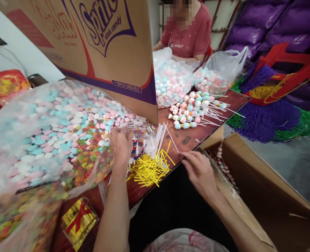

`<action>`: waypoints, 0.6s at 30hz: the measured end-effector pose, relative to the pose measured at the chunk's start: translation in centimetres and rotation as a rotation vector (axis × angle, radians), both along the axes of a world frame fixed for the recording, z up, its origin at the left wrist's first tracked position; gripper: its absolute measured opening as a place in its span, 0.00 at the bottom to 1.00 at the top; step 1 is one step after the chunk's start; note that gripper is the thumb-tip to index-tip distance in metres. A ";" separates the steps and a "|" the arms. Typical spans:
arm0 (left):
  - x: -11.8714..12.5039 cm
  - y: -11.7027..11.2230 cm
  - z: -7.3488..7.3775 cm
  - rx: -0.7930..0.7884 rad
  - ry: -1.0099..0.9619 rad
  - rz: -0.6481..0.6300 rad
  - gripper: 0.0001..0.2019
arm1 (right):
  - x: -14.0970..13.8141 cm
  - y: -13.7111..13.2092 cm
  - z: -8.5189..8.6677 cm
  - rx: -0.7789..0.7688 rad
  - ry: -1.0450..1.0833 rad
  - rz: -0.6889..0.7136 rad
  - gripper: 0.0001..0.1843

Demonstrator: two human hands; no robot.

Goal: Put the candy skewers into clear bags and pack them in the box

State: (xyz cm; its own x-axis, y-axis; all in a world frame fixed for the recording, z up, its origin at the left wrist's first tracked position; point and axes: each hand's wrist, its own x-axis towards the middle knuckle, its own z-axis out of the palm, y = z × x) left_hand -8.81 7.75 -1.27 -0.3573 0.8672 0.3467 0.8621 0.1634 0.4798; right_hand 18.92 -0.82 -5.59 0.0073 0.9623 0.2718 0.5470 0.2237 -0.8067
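Observation:
My right hand [200, 171] pinches the lower end of a white stick [172, 138] near the table's front edge; the stick points up and away, bare of candy. My left hand [121, 144] is at the edge of the heap of pastel candies [78, 119] and ring-shaped gummies [90, 155]. Its fingers are curled downward, and their tips are hidden. Just right of it lie small printed packets [141, 129]. A bundle of white sticks [160, 134] and a pile of yellow twist ties [149, 169] lie between my hands.
A tall cardboard box [105, 52] stands behind the candy. Finished candy skewers [194, 108] lie farther right, before two candy bags [170, 77]. A co-worker [188, 35] sits across. An open carton [251, 185] is at my right. A twist-tie pack [79, 222] lies front left.

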 end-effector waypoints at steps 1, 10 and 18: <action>-0.4 0.3 -0.5 -0.038 0.011 -0.008 0.14 | -1.3 0.5 0.2 0.070 -0.187 0.035 0.15; -0.4 0.4 -0.8 -0.087 -0.153 0.014 0.10 | -9.2 3.2 0.0 0.077 -0.639 0.173 0.34; -0.8 -1.6 0.7 0.181 -0.343 0.105 0.10 | -7.1 3.8 1.5 0.165 -0.465 0.123 0.17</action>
